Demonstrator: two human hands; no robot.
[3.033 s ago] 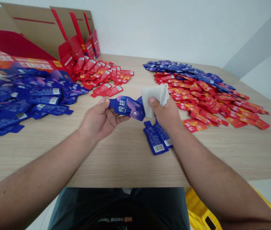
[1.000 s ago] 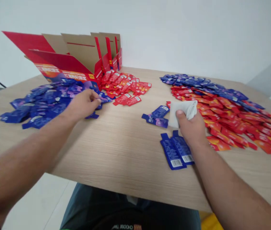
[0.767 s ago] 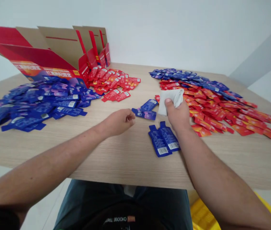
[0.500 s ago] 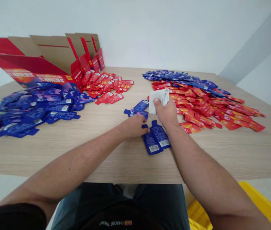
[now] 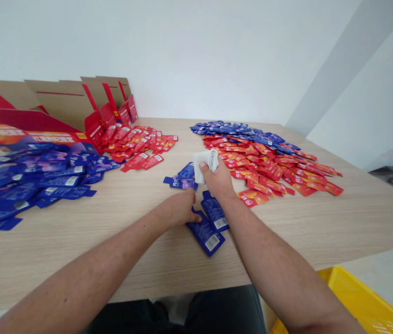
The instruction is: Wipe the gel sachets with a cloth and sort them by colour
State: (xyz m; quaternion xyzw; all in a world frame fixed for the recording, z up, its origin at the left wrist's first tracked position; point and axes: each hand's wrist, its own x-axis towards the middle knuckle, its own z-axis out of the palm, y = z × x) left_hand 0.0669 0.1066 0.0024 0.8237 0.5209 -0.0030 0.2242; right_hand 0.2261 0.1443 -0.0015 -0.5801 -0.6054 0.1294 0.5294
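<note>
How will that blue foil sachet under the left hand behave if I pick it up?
The blue foil sachet will probably feel light and fairly floppy, since it lies thin and flat on the wooden table. Its glossy wrapper looks slippery, so it may slide when pushed. Its flat shape makes rolling unlikely.

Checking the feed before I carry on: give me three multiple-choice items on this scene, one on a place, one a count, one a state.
1. Where is the yellow crate? A) on the floor, right of the table B) inside the cardboard box C) on the red sachets
2. How many barcodes show on the blue sachets near the left hand? A) one B) two C) four
3. The white cloth in the right hand is: A) spread flat B) folded up C) torn in two

A: it sits below the table edge. B: two white labels show. B: it is a small bunched fold.
</note>
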